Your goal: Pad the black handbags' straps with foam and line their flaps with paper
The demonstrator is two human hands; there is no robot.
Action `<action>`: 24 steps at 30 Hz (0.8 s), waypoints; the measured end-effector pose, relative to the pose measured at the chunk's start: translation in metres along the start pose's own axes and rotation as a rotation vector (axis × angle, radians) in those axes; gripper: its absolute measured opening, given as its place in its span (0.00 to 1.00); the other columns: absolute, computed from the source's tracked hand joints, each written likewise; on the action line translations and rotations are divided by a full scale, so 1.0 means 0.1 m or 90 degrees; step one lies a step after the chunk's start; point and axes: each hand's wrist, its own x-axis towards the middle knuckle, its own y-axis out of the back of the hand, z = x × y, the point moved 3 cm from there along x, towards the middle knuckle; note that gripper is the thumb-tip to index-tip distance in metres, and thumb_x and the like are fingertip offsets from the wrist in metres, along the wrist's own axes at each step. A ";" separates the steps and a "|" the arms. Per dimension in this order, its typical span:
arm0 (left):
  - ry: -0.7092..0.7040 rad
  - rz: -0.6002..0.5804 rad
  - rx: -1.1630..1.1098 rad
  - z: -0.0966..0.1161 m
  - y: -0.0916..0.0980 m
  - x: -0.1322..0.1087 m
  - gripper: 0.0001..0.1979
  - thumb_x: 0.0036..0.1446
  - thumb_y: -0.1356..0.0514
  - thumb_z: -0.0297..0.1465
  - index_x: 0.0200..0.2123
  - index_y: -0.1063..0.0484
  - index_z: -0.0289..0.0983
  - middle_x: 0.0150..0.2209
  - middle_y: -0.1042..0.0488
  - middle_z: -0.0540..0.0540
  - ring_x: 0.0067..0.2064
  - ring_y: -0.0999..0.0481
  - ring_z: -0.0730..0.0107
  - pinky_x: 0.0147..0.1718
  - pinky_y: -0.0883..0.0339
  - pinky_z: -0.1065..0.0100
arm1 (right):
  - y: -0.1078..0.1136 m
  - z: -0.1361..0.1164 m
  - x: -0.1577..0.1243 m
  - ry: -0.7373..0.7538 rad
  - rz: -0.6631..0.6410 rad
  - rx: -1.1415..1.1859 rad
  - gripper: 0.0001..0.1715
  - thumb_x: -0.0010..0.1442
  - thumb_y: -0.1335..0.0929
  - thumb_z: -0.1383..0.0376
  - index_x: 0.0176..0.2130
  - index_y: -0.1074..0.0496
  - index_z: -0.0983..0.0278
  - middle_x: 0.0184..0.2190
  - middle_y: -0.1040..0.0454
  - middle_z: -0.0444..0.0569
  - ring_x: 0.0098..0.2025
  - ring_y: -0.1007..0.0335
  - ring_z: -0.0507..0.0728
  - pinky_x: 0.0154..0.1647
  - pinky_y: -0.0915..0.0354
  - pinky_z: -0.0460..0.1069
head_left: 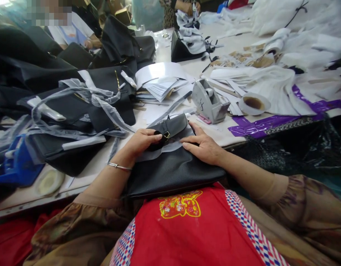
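Observation:
A black leather handbag [170, 171] lies at the table's near edge, against my red apron. Its flap [173, 127] carries a gold clasp, and a sheet of translucent paper lies under the flap. My left hand [141, 142] is curled over the flap's left end beside the clasp, fingers closed on it. My right hand [202, 146] rests flat on the bag just right of the flap, fingers stretched out and pressing the paper down. A thin bangle circles my left wrist.
A grey tape dispenser [208, 101] stands behind the bag. Black bags wrapped in plastic [76, 111] pile up at the left, with a blue object [16, 166] near the edge. Paper stacks [159, 87], a small dish [253, 103] and purple film [270, 123] lie right. Other people work across the table.

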 end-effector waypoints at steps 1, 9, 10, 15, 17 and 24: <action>0.005 -0.008 -0.005 -0.01 0.00 0.00 0.16 0.48 0.34 0.41 0.30 0.23 0.31 0.23 0.30 0.49 0.25 0.34 0.73 0.26 0.41 0.70 | -0.01 0.01 0.00 -0.009 0.000 0.010 0.16 0.62 0.32 0.61 0.47 0.19 0.59 0.71 0.53 0.46 0.72 0.57 0.65 0.71 0.56 0.57; 0.016 -0.011 0.089 0.05 -0.04 0.00 0.16 0.50 0.36 0.42 0.29 0.25 0.33 0.22 0.34 0.53 0.22 0.38 0.76 0.23 0.48 0.72 | -0.03 0.02 0.01 -0.026 0.014 0.034 0.17 0.59 0.31 0.63 0.46 0.18 0.61 0.71 0.52 0.45 0.71 0.55 0.64 0.72 0.56 0.54; 0.020 -0.005 0.099 0.07 -0.06 0.00 0.16 0.49 0.36 0.42 0.29 0.25 0.33 0.21 0.34 0.53 0.22 0.39 0.76 0.23 0.49 0.72 | -0.03 0.02 0.01 -0.025 0.017 0.037 0.17 0.59 0.31 0.63 0.46 0.18 0.61 0.71 0.51 0.45 0.71 0.54 0.64 0.72 0.56 0.54; 0.035 0.046 0.146 0.15 -0.16 -0.02 0.16 0.51 0.37 0.43 0.26 0.28 0.34 0.19 0.38 0.55 0.20 0.44 0.78 0.20 0.54 0.72 | -0.02 0.00 0.01 -0.026 0.027 0.051 0.16 0.58 0.32 0.64 0.44 0.18 0.59 0.70 0.47 0.43 0.70 0.51 0.63 0.71 0.54 0.54; 0.027 0.067 0.184 0.17 -0.20 -0.02 0.16 0.52 0.38 0.42 0.23 0.31 0.35 0.18 0.40 0.55 0.20 0.45 0.78 0.20 0.54 0.72 | -0.01 -0.01 0.01 -0.027 0.024 0.049 0.15 0.59 0.32 0.63 0.44 0.18 0.58 0.69 0.46 0.43 0.69 0.49 0.63 0.71 0.53 0.54; -0.226 0.057 0.516 0.26 -0.35 -0.07 0.14 0.60 0.44 0.35 0.28 0.23 0.35 0.31 0.24 0.46 0.32 0.27 0.69 0.31 0.38 0.70 | 0.01 0.04 -0.02 -0.033 0.032 0.062 0.15 0.58 0.32 0.63 0.42 0.18 0.59 0.66 0.40 0.47 0.68 0.45 0.63 0.69 0.51 0.56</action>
